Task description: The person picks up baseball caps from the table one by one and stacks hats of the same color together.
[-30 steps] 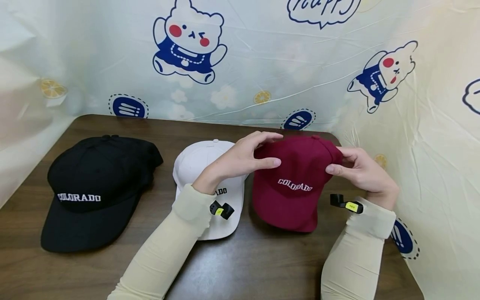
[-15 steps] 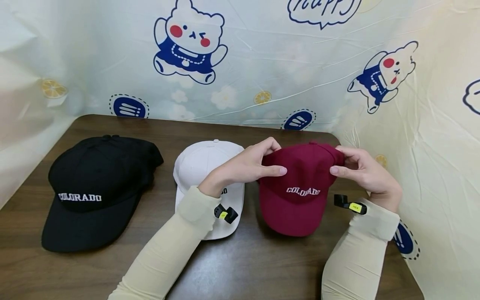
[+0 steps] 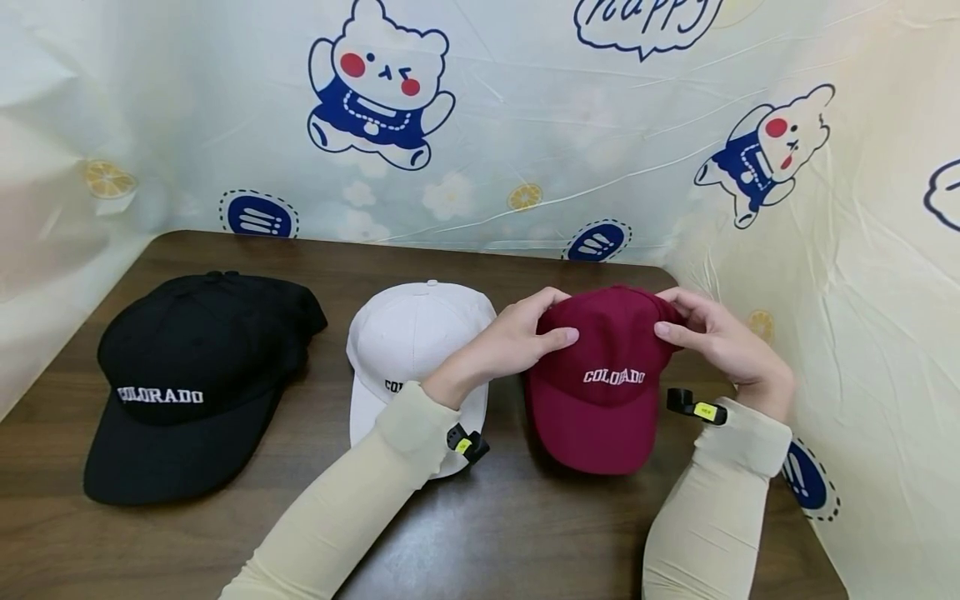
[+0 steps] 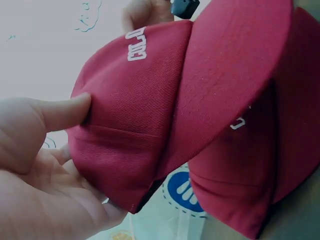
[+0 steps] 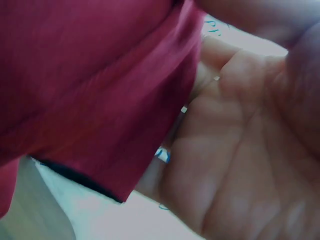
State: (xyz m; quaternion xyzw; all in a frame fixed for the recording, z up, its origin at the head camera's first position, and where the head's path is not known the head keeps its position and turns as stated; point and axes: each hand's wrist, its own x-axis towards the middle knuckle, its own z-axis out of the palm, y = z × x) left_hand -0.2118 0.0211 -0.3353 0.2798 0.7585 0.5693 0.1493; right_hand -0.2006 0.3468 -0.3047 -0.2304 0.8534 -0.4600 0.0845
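A maroon baseball cap [image 3: 613,354] with white COLORADO lettering is held between both hands at the right of the table, its brim towards me. My left hand [image 3: 522,332] grips its left side, thumb on the front and the other fingers round the back. The cap's right side is pinched by my right hand [image 3: 727,348], mostly seen as a palm [image 5: 235,135] in the right wrist view. Behind the held cap [image 4: 135,95], the left wrist view shows a second maroon cap [image 4: 230,195] with a white letter; the head view mostly hides it.
Left of the maroon cap lies a white cap [image 3: 412,329], partly covered by my left forearm. A black COLORADO cap [image 3: 195,358] sits at the far left of the brown wooden table [image 3: 247,542]. Printed sheeting [image 3: 495,100] hangs along the back and sides.
The held maroon cap has shifted right and a little nearer, and its tilted brim has straightened. My left hand has moved right with it; my right hand has barely moved.
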